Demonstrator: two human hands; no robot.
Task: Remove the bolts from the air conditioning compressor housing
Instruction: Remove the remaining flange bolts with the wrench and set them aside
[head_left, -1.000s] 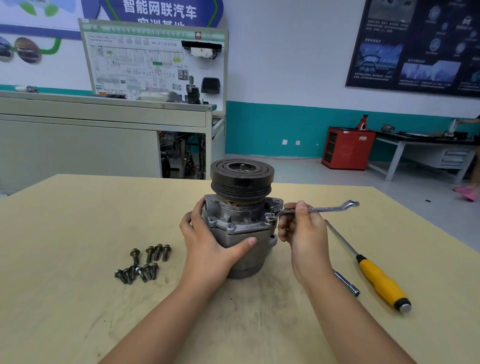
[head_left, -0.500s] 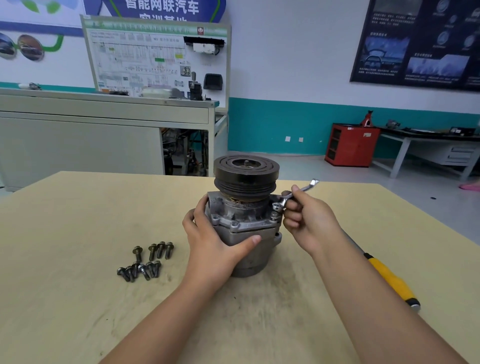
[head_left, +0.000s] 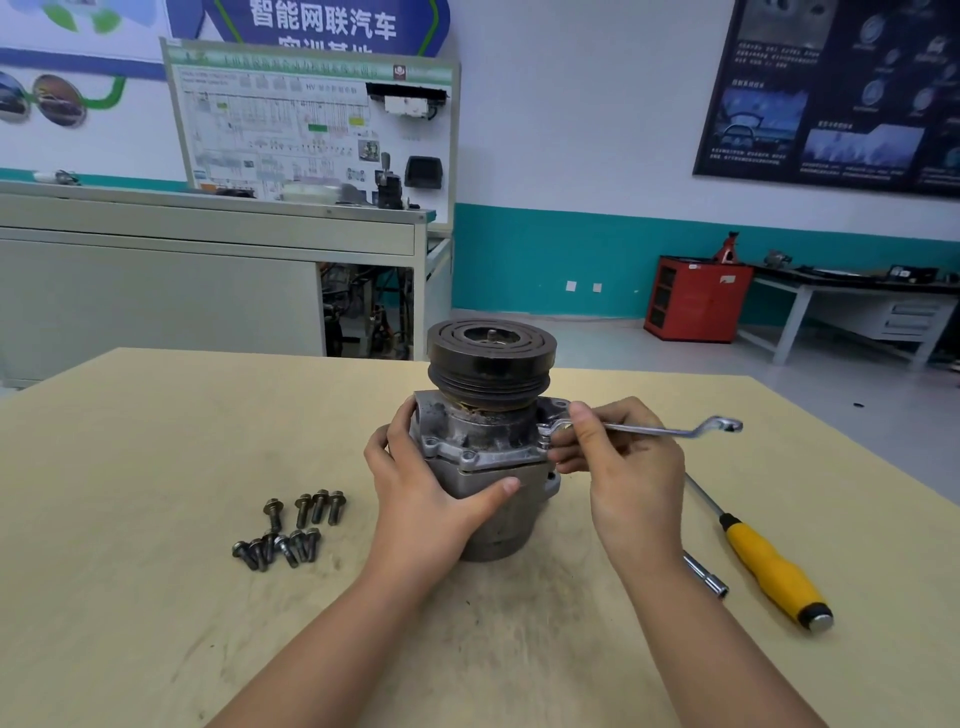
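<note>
The grey air conditioning compressor (head_left: 485, 457) stands upright mid-table, its black pulley on top. My left hand (head_left: 426, 499) grips its housing from the left, thumb across the front. My right hand (head_left: 623, 467) holds a silver ring wrench (head_left: 675, 430) near its left end. That end sits on a bolt (head_left: 544, 441) at the housing's right flange, and the handle points right. Several removed bolts (head_left: 288, 530) lie loose on the table to the left.
A yellow-handled driver (head_left: 769, 566) and a short metal socket bar (head_left: 706, 574) lie on the wooden table (head_left: 130, 519) to the right. Behind are a grey workbench (head_left: 156, 291), a red cabinet (head_left: 696, 299) and open floor.
My right hand swung the wrench from pointing right to angled back over the flange, then returned it to pointing right. My left hand stayed on the housing.
</note>
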